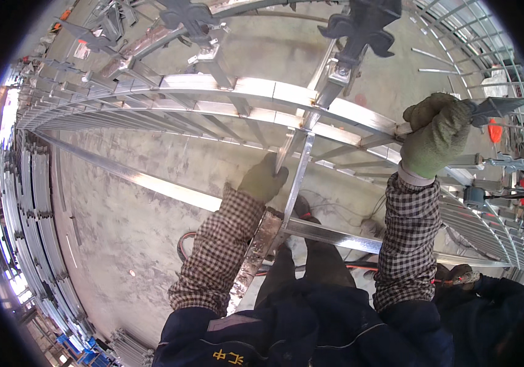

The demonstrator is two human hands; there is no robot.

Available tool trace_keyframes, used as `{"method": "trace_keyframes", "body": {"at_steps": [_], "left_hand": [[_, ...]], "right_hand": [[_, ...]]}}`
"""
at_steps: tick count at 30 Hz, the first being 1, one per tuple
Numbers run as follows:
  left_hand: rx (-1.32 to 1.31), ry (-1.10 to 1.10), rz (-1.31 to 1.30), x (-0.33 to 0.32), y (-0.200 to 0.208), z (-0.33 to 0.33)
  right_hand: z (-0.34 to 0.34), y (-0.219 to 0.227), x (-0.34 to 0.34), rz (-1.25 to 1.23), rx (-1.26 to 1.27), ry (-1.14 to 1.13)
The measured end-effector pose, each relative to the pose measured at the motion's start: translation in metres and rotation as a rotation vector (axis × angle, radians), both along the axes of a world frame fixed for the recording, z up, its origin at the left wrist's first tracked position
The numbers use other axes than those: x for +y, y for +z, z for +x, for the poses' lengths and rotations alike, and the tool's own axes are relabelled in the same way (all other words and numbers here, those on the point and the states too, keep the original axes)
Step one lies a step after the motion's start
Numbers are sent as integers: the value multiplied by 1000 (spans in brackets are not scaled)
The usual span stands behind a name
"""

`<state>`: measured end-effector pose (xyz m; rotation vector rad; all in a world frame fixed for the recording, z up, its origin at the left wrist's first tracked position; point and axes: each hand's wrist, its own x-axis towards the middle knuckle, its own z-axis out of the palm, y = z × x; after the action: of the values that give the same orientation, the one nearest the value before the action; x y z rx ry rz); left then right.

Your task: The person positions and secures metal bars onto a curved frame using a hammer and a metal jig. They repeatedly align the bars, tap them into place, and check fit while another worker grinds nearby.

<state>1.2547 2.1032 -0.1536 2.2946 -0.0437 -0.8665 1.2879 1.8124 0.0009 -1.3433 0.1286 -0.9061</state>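
Observation:
A silver metal fence panel (262, 87) with curved double rails spans the view in front of me. My left hand (264, 180), in a green work glove, is closed around a square metal tube (284, 151) near the panel's middle. At the right, my right hand (436, 131) wraps round a fence picket (403, 128) by its grey spear-shaped finial (499, 109); the glove hides the part it grips. Dark ornamental finials (369, 27) top the pickets at the far side. A rusty, paint-spattered bar (256, 254) lies beside my left forearm.
Long metal tubes (37, 183) are stacked at the left. A straight silver bar (145, 177) crosses in front of my legs. Cables (360, 265) run over the concrete floor. Another person's gloved hand (458, 276) shows at the lower right, near more fence bars.

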Motion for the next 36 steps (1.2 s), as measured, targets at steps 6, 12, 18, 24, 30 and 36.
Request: {"method": "trace_keyframes", "body": {"at_steps": [6, 12, 18, 24, 30, 36], "left_hand": [[350, 321, -425, -35, -37, 87], [519, 401, -568, -24, -34, 77], [423, 212, -342, 13, 36, 28], [345, 177, -259, 63, 98, -42], [162, 154, -150, 105, 131, -133], [231, 183, 89, 131, 153, -253]], "right_hand": [[0, -8, -11, -47, -32, 104], [1, -24, -23, 31, -57, 94], [13, -24, -30, 333, -122, 324], [11, -8, -14, 196, -23, 77], [16, 0, -5, 128, -7, 14], [15, 7, 0, 108, 48, 9]]}}
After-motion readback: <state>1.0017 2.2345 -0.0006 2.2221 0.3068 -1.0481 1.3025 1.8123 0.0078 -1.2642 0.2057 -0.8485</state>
